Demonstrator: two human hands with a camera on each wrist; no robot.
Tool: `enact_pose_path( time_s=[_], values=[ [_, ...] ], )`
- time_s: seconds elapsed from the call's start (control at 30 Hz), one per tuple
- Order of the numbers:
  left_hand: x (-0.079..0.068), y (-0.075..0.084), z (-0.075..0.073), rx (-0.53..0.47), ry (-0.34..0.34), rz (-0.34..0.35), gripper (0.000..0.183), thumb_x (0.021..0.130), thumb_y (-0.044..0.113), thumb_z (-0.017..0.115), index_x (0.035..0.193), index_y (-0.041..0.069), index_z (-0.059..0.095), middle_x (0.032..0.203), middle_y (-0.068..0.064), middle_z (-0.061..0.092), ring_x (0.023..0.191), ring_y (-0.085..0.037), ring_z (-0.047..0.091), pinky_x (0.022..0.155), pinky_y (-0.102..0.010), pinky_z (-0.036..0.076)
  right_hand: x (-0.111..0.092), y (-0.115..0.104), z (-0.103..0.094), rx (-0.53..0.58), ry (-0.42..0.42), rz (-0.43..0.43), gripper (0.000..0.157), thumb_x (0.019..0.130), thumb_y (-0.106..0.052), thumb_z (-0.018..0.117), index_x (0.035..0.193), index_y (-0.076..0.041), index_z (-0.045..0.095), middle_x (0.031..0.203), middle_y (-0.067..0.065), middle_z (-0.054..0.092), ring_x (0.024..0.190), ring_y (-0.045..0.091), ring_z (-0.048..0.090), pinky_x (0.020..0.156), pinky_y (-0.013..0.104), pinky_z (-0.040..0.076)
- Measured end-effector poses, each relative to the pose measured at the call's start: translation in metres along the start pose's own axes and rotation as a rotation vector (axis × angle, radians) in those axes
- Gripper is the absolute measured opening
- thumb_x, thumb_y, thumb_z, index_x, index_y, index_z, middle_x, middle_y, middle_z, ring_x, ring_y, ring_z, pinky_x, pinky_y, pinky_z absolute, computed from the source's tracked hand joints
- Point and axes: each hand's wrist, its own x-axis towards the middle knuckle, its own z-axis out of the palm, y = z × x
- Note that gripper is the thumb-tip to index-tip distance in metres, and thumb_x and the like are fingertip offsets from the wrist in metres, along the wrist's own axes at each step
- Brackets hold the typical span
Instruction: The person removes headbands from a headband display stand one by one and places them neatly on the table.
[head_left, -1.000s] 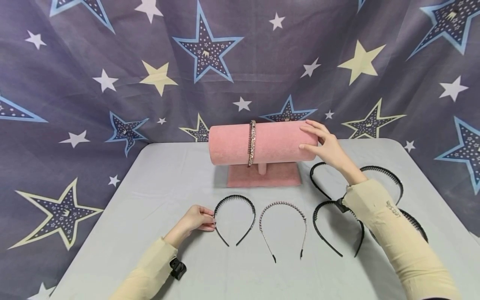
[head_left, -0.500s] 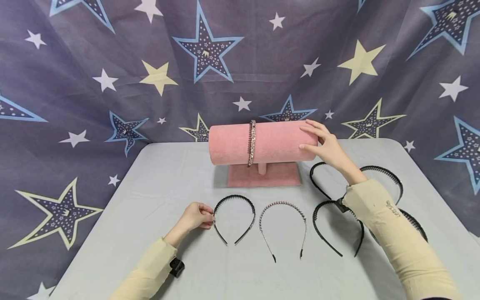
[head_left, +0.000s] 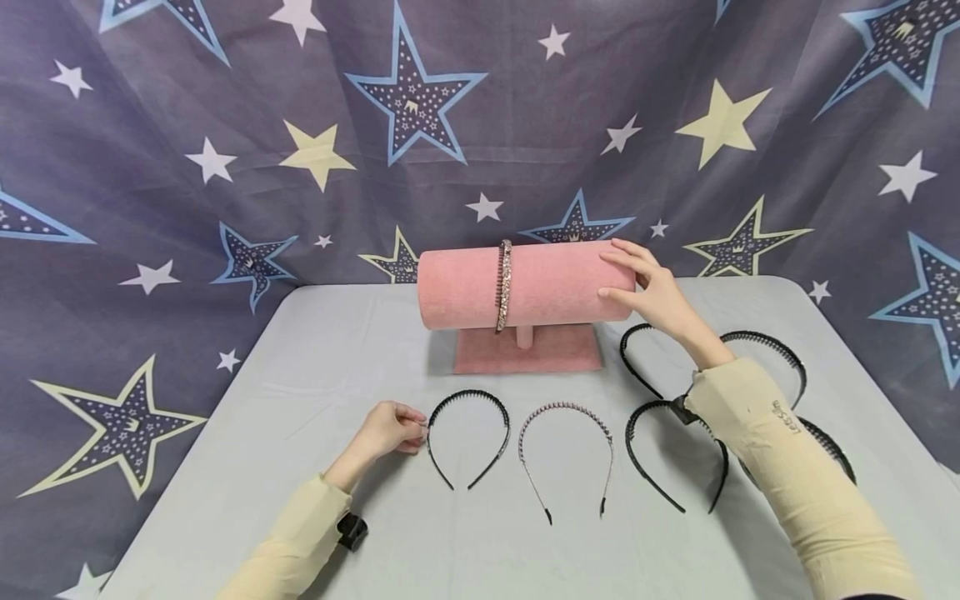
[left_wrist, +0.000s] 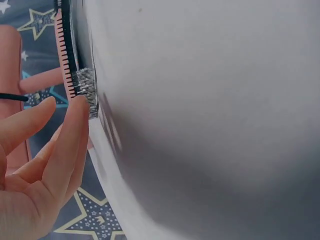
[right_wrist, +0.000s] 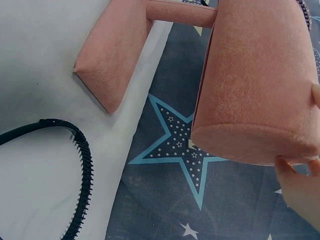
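Observation:
My left hand [head_left: 390, 429] is beside a black toothed headband [head_left: 471, 392] on the table. In the left wrist view, its fingers [left_wrist: 75, 115] are extended, with fingertips touching the silvery glitter section of that headband [left_wrist: 86, 85]; the thumb stands apart from them. My right hand [head_left: 656, 287] holds the right end of the pink roll of a headband display stand [head_left: 562, 283], fingers over the top and thumb in front. In the right wrist view, the thumb touches the end rim of the roll [right_wrist: 250, 100]. A glittery headband [head_left: 506, 287] sits around the roll near its middle.
A thin beaded headband [head_left: 566, 407] lies right of the black one. Several black headbands [head_left: 633, 479] lie at the right, partly under my right forearm. The stand's pink base [head_left: 487, 354] rests toward the back of the grey-white table [head_left: 337, 350], before a starry cloth [head_left: 510, 108].
The black headband has slid slightly to the left, and my left hand has shifted a little left and back with it. The right hand and the stand have not moved.

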Motion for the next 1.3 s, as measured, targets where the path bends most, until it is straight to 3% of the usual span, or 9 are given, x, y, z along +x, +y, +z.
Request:
enact_pose_path(
  time_s=[0.2,0.4,0.67,0.9,1.07,1.3],
  values=[
    [0.001,0.004,-0.003,0.043,0.033,0.083,0.024,0.074,-0.008,0.057,0.095,-0.018,0.057,0.069,-0.016,0.062,0.055,-0.024,0.062,0.055,-0.036,0.054,0.0,-0.002,0.001,0.01,0.0,0.0,0.048,0.075,0.007,0.063,0.12,0.009,0.049,0.138,0.018,0.029,0.126,0.032,0.028,0.106,0.041,0.023],
    [0.006,0.018,-0.001,0.155,0.124,0.212,0.023,0.073,-0.003,0.057,0.095,-0.01,0.062,0.077,-0.015,0.064,0.063,-0.016,0.06,0.059,-0.026,0.052,0.001,0.007,0.0,0.019,-0.005,-0.005,0.049,0.075,0.004,0.064,0.122,0.007,0.048,0.138,0.016,0.029,0.127,0.031,0.028,0.106,0.041,0.022],
    [0.009,0.042,0.01,0.056,0.176,0.263,0.024,0.077,0.0,0.057,0.099,-0.008,0.061,0.082,-0.016,0.063,0.07,-0.026,0.063,0.061,-0.025,0.054,0.006,0.031,-0.002,-0.004,0.001,0.0,0.052,0.074,-0.006,0.069,0.123,-0.003,0.052,0.139,0.005,0.031,0.127,0.022,0.03,0.106,0.035,0.024],
    [0.014,0.059,0.019,0.121,0.266,0.39,0.02,0.077,0.005,0.064,0.095,-0.003,0.064,0.082,-0.014,0.064,0.069,-0.025,0.062,0.058,-0.019,0.051,0.003,0.02,-0.001,0.005,0.002,0.003,0.05,0.075,-0.001,0.067,0.122,0.0,0.051,0.139,0.009,0.03,0.127,0.025,0.029,0.106,0.04,0.024],
    [0.019,0.066,0.027,0.11,0.319,0.479,0.021,0.076,0.006,0.067,0.095,-0.002,0.064,0.082,-0.013,0.065,0.072,-0.024,0.061,0.066,-0.026,0.052,0.0,0.005,0.0,0.011,-0.005,0.002,0.049,0.074,0.004,0.065,0.121,0.006,0.049,0.138,0.016,0.029,0.127,0.031,0.028,0.105,0.045,0.023],
    [0.023,0.076,0.037,0.032,0.341,0.54,0.022,0.077,0.006,0.066,0.097,-0.003,0.063,0.088,-0.017,0.064,0.078,-0.027,0.062,0.072,-0.031,0.053,0.004,0.024,-0.002,-0.014,0.001,0.005,0.05,0.075,-0.003,0.068,0.122,-0.002,0.052,0.139,0.006,0.031,0.127,0.023,0.03,0.105,0.038,0.026]
  ],
)
